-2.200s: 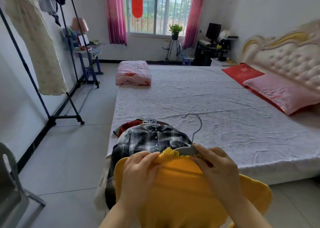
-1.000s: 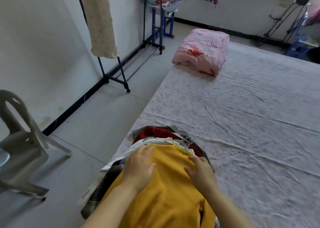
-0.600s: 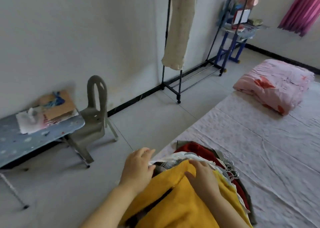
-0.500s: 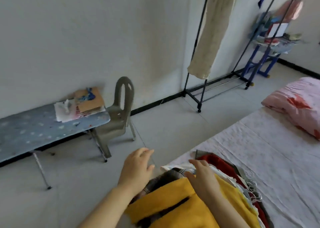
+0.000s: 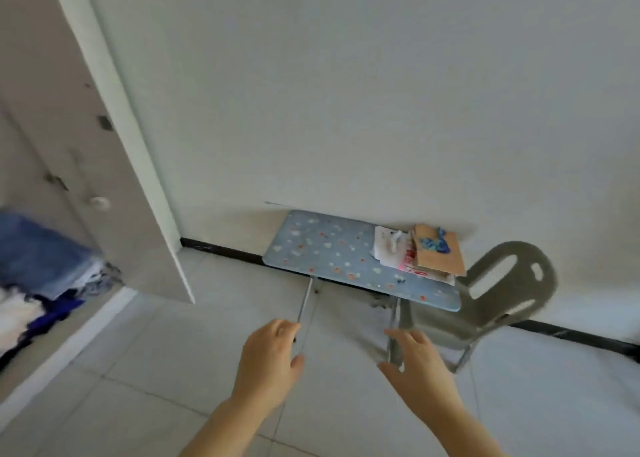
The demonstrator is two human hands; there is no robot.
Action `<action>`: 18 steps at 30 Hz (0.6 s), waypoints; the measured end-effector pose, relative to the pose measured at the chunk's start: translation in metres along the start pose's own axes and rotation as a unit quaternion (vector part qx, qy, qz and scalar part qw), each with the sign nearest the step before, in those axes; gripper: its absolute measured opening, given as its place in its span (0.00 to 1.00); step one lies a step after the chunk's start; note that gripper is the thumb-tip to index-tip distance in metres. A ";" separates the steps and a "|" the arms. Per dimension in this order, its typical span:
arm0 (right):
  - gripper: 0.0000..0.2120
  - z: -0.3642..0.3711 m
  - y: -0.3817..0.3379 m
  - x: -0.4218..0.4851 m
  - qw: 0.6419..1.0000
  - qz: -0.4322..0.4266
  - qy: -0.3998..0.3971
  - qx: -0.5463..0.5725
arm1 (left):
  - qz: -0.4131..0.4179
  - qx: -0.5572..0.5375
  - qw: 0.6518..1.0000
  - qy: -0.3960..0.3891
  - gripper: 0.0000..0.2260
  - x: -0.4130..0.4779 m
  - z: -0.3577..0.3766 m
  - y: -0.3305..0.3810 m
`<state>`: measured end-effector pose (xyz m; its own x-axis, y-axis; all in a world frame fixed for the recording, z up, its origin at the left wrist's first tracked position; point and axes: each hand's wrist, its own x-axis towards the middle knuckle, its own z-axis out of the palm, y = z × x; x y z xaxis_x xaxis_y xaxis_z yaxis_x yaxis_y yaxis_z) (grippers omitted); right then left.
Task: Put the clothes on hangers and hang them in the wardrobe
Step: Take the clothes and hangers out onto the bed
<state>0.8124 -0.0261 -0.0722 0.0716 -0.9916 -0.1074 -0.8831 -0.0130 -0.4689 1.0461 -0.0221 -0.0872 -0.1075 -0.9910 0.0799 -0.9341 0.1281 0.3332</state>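
Left hand (image 5: 270, 356), right hand (image 5: 417, 373) empty above floor, fingers (image 5: 407, 340) loosely apart. Blurred clothes (image 5: 38, 259) in wardrobe (image 5: 79, 151), far left. Counter (image 5: 322, 248) ahead, chair (image 5: 502, 293) right.

Single head-worn view, forward and down toward ironing board (image 5: 329, 248)

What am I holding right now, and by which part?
Nothing. The left hand and the right hand are both open and empty above the floor tiles, in front of the blue table.

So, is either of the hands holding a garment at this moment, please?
No, the left hand and right hand both hover open and empty above the tiled floor.
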 end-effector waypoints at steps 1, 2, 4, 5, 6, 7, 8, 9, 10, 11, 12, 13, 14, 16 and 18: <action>0.26 0.011 -0.029 0.016 0.999 -0.029 -0.013 -0.008 | -0.023 -0.001 1.000 0.012 0.21 0.001 -0.013 -0.028; 0.27 0.021 -0.057 0.031 0.998 -0.056 -0.023 -0.013 | -0.044 0.000 0.999 0.026 0.20 0.002 -0.024 -0.056; 0.27 0.040 -0.112 0.059 0.994 -0.102 -0.042 -0.016 | -0.087 0.009 0.995 0.054 0.20 0.002 -0.049 -0.106; 0.27 0.049 -0.138 0.071 0.991 -0.121 -0.051 -0.016 | -0.108 0.014 0.992 0.063 0.20 0.001 -0.061 -0.130; 0.26 0.058 -0.164 0.083 0.988 -0.139 -0.059 -0.016 | -0.126 0.018 0.989 0.070 0.20 -0.001 -0.071 -0.153; 0.26 0.066 -0.188 0.093 0.985 -0.157 -0.066 -0.019 | -0.142 0.021 0.987 0.076 0.21 -0.003 -0.079 -0.174; 0.26 0.075 -0.212 0.103 0.981 -0.178 -0.072 -0.024 | -0.159 0.026 0.984 0.081 0.21 -0.005 -0.088 -0.194; 0.26 0.083 -0.234 0.112 0.976 -0.200 -0.076 -0.031 | -0.176 0.031 0.980 0.087 0.21 -0.006 -0.096 -0.212; 0.27 0.091 -0.255 0.122 0.971 -0.224 -0.079 -0.037 | -0.191 0.036 0.976 0.097 0.21 -0.007 -0.103 -0.230; 0.27 0.100 -0.275 0.131 0.965 -0.247 -0.083 -0.041 | -0.207 0.038 0.972 0.108 0.21 -0.007 -0.109 -0.247; 0.27 0.108 -0.293 0.141 0.959 -0.267 -0.087 -0.044 | -0.224 0.038 0.967 0.116 0.21 -0.008 -0.115 -0.263; 0.27 0.116 -0.312 0.150 0.953 -0.284 -0.092 -0.045 | -0.242 0.036 0.962 0.123 0.22 -0.008 -0.119 -0.278; 0.27 0.124 -0.329 0.160 0.948 -0.301 -0.097 -0.046 | -0.260 0.036 0.956 0.129 0.22 -0.008 -0.123 -0.293; 0.27 0.141 -0.364 0.182 0.934 -0.336 -0.106 -0.052 | -0.292 0.038 0.946 0.139 0.23 -0.005 -0.132 -0.324; 0.27 0.158 -0.400 0.208 0.920 -0.371 -0.115 -0.058 | -0.325 0.047 0.933 0.147 0.23 0.002 -0.141 -0.354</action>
<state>1.2533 -0.2069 -0.0456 0.7592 -0.6507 0.0152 -0.5937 -0.7019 -0.3937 1.4246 -0.0641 -0.0722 0.5778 -0.8025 0.1488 -0.7961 -0.5140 0.3194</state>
